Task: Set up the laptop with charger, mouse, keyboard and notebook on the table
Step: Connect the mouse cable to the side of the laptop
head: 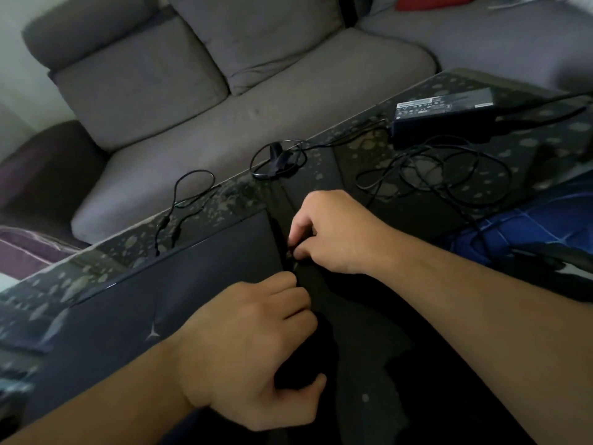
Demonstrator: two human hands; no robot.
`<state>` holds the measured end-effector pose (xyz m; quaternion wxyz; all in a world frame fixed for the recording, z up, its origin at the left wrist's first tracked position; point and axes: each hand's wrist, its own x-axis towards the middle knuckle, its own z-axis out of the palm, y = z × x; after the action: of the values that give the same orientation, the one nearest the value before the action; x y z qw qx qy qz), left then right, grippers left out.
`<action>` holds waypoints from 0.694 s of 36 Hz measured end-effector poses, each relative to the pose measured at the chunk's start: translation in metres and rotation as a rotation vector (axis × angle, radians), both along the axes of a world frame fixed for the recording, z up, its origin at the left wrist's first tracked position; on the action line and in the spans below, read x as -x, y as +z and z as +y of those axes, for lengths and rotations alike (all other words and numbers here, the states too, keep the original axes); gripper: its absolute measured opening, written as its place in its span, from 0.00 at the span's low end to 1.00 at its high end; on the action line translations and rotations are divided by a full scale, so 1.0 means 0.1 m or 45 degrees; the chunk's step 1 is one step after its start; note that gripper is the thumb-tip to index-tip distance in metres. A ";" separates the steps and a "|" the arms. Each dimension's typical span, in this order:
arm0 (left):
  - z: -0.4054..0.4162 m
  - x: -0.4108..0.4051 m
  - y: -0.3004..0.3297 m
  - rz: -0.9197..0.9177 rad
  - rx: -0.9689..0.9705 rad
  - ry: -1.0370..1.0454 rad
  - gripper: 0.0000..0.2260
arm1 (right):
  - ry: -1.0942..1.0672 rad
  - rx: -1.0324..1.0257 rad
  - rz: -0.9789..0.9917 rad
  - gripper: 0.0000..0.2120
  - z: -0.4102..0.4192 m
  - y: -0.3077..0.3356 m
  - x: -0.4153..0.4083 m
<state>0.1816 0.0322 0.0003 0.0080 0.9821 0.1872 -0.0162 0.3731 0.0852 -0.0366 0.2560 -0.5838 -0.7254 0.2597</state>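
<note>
A closed dark laptop (167,303) with a star-shaped logo lies on the speckled glass table (353,146). My left hand (253,345) grips the laptop's right edge near its front corner. My right hand (333,232) pinches a small dark plug at that same edge, further back. The black charger brick (446,117) lies at the table's far right. Its thin cable (433,175) runs in loose loops across the glass toward my right hand. What lies right of the laptop under my arms is too dark to make out.
A grey sofa (224,91) stands behind the table. A short black split cable (179,213) and a coiled cable with a small dark part (279,159) lie at the table's far edge. A blue patterned object (526,226) is at the right.
</note>
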 end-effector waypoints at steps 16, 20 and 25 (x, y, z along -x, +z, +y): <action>-0.06 0.05 -0.07 -0.143 -0.003 0.014 0.16 | -0.090 -0.008 0.181 0.04 0.00 -0.06 0.01; -0.06 0.06 -0.09 -0.156 -0.004 0.018 0.16 | -0.085 -0.004 0.163 0.05 -0.01 -0.07 0.01; -0.03 0.09 -0.04 -0.257 0.070 0.103 0.14 | -0.090 -0.013 0.116 0.06 0.01 -0.07 0.03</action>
<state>0.1729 0.0288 -0.0037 0.0546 0.9698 0.2245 0.0782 0.3696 0.0860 -0.0433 0.3006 -0.5953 -0.6933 0.2731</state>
